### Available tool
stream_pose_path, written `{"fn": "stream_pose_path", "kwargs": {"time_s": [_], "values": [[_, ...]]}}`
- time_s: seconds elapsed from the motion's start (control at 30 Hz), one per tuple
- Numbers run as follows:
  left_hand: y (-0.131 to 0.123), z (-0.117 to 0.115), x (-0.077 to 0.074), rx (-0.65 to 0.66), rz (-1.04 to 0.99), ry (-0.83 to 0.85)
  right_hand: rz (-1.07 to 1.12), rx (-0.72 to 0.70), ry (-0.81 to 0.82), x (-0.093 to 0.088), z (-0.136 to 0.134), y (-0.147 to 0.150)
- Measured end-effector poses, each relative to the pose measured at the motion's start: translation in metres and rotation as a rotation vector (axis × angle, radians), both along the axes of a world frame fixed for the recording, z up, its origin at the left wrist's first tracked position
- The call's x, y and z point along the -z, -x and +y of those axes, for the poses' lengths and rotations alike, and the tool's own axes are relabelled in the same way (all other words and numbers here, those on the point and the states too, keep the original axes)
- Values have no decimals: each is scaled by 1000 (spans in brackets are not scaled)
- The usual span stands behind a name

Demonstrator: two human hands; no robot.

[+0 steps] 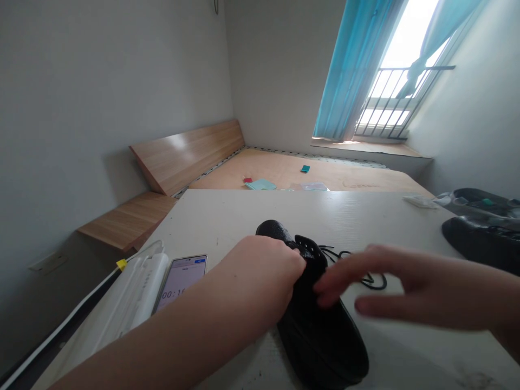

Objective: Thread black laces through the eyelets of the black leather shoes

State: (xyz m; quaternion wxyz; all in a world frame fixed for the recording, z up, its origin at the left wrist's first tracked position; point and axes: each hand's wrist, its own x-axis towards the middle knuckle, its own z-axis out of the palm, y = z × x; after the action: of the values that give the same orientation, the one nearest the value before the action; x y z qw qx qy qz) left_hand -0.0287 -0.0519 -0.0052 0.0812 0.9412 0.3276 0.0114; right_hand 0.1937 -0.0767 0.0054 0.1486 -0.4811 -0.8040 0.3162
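Observation:
A black leather shoe (320, 336) lies on the white table (244, 216), toe pointing away from me, with its black lace (365, 271) loose to the right. My left hand (264, 271) grips the shoe's upper near the eyelets. My right hand (385, 284) hovers with fingers spread over the shoe's right side, fingertips touching the tongue area beside the lace.
A phone (181, 281) showing a timer and a white power bank (138, 295) lie at the table's left. Another black shoe (483, 241) and a plastic-wrapped item (471, 200) sit at the right. Behind are a wooden bed frame (304, 173) and a window with blue curtains (353, 70).

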Motion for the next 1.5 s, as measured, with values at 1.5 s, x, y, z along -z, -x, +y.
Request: {"fn": "stream_pose_path", "kwargs": {"time_s": [1.5], "values": [[23, 19, -57, -384, -1837, 707, 1437, 624, -207, -48, 87, -29]]}}
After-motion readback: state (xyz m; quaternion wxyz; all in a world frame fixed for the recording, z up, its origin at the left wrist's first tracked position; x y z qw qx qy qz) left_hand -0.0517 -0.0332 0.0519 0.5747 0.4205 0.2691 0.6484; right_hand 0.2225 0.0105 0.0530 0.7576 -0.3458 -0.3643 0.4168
